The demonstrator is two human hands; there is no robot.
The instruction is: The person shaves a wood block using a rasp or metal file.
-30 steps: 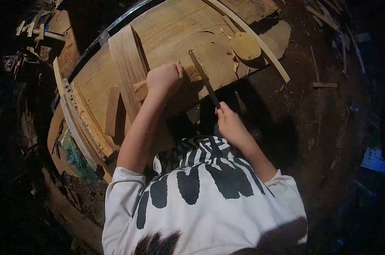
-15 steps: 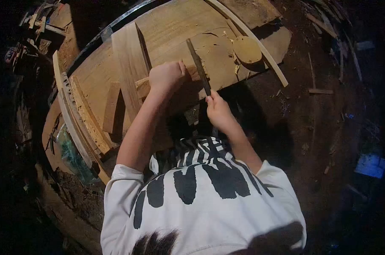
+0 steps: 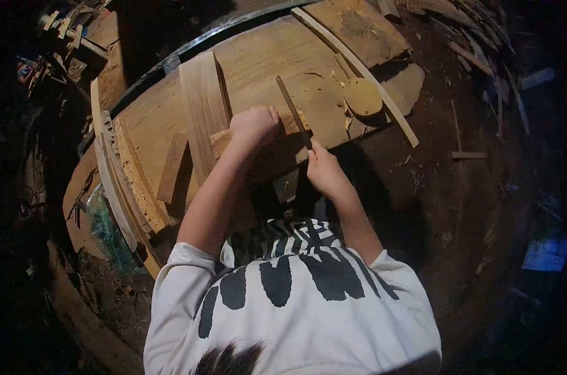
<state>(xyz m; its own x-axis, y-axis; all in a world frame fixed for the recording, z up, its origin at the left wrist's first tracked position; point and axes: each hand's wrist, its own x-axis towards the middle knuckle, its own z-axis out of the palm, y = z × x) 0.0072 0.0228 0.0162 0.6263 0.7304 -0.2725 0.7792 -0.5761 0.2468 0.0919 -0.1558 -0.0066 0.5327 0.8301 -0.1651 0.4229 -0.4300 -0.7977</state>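
Observation:
My left hand (image 3: 255, 126) is closed around the middle of a short wooden block (image 3: 221, 142), pressing it down over the worktable (image 3: 258, 59). The block's far end (image 3: 291, 123) sticks out to the right of my fist. In my right hand (image 3: 327, 169) is a long, narrow dark metal tool (image 3: 293, 110), gripped at its near end. It slants up and left, crossing close to the block's right end. Its handle is hidden in my fingers, and I cannot tell whether it is a file or a blade.
A wide plank (image 3: 200, 106) lies left of my left hand, with a smaller block (image 3: 173, 165) beside it. Curved wooden strips (image 3: 133, 178) line the table's left side. To the right are a round wooden mallet (image 3: 363, 96), shavings (image 3: 348, 123) and a long thin strip (image 3: 365, 72).
The view has shifted, so the table sits slightly lower in it. The tool's tip has swung a little, and it appears thinner. Both hands keep their grips.

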